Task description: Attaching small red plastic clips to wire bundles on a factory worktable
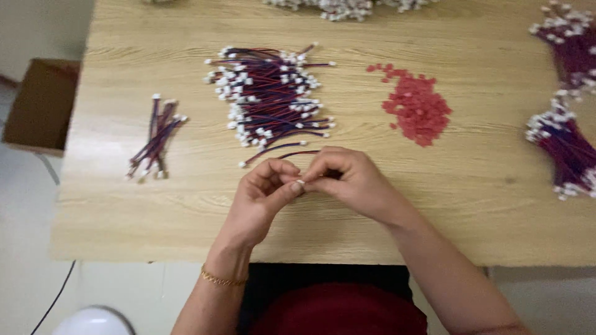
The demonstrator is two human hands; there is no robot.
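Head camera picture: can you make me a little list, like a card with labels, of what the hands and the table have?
left hand: left hand pinches a small white connector at its fingertips
right hand: right hand meets the left, fingers on the same piece
wire: one red-and-blue wire lies just beyond the hands
big pile: wires with white plugs, centre of wooden table
small bundle: finished-looking wires, left side
red bits: heap of small red pieces
right edge: more wire bundles
off table: brown box
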